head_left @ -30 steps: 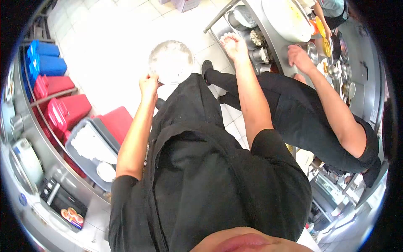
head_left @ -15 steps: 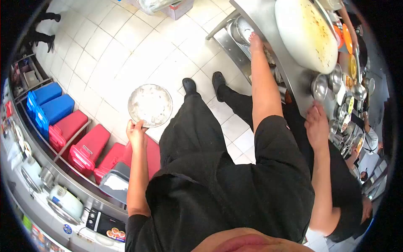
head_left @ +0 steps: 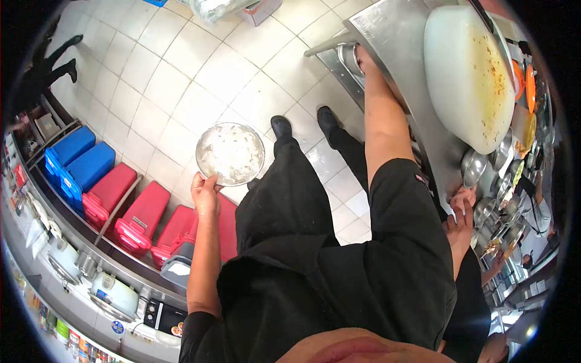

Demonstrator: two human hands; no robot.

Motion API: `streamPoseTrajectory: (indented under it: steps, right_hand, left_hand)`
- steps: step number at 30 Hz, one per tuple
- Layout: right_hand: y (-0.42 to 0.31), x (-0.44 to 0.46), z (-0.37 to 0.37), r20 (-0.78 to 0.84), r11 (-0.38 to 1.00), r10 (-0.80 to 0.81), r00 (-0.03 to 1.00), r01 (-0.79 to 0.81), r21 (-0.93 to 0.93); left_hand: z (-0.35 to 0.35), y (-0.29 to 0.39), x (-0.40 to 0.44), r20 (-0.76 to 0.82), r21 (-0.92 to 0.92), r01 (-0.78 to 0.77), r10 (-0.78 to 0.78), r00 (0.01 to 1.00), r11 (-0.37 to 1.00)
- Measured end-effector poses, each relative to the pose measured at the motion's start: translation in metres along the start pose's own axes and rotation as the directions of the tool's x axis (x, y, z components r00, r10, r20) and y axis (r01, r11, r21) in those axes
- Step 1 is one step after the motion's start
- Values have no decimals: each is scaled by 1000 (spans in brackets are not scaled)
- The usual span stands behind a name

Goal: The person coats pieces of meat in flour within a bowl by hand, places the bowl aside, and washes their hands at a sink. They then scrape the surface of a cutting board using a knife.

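My left hand (head_left: 207,190) pinches the near rim of a round metal bowl (head_left: 230,154), which has whitish residue or contents inside and hangs over the tiled floor. My right arm reaches under the edge of the steel counter (head_left: 417,66). There my right hand (head_left: 361,59) is beside a round metal container (head_left: 349,58) on the lower shelf. The counter edge and the container partly hide its fingers, so its grip cannot be made out.
A large white board (head_left: 463,78) with brown specks lies on the counter, near metal bowls (head_left: 474,167). Close on my right stands a co-worker, whose hands (head_left: 460,224) are at the counter. Red bins (head_left: 142,215) and blue bins (head_left: 91,166) line the left. Another person's legs (head_left: 60,63) show upper left.
The bowl in my left hand first moved left and nearer, then slightly right. My right hand, raised and free beside the shelf earlier, has gone in under the counter. The view has turned.
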State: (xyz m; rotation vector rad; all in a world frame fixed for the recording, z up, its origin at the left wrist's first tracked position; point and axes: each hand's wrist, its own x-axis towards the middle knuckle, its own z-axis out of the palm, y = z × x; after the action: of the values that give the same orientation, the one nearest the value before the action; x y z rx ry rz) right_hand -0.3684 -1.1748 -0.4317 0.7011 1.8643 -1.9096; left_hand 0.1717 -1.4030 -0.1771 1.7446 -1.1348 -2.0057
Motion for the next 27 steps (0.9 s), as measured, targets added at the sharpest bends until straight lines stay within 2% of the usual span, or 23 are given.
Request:
streamPoseTrajectory:
  steps: [8, 14, 15, 18, 20, 22, 23, 24, 26, 27]
  right_hand:
    - [-34, -18, -34, 9, 934, -109, 994, 99, 343]
    - [-64, -55, -62, 42, 844, -120, 992, 80, 530]
    - [-74, -78, -57, 51, 831, -108, 993, 62, 552]
    - [-52, -109, -58, 111, 793, -39, 993, -37, 608]
    - [-21, -121, -68, 176, 764, -6, 984, -109, 636]
    - [-7, -163, -63, 327, 717, -37, 944, -203, 667]
    - [-1, -191, -60, 298, 760, 12, 954, -202, 618]
    - [-7, -262, -35, 261, 800, 57, 964, -200, 565]
    - [-3, -366, 1, 322, 888, 51, 945, -190, 418]
    - [32, -377, 9, 415, 916, 16, 910, -180, 359]
  left_hand:
    - [19, 16, 1, 41, 68, -11, 8, 999, 998]
    - [22, 32, -1, 98, 125, -54, 42, 994, 991]
    - [22, 34, -1, 115, 105, -67, 54, 992, 992]
    - [2, 29, 7, 154, 148, -134, 111, 982, 980]
    - [-6, 27, 2, 202, 109, -166, 142, 969, 980]
    - [-18, 26, -1, 221, 98, -176, 151, 963, 979]
    - [-24, 26, -2, 237, 90, -180, 154, 959, 980]
    - [-33, 23, 2, 252, 84, -193, 166, 953, 978]
    - [-60, 11, 8, 281, 80, -213, 183, 942, 974]
    - [-72, 14, -1, 285, 118, -219, 178, 942, 969]
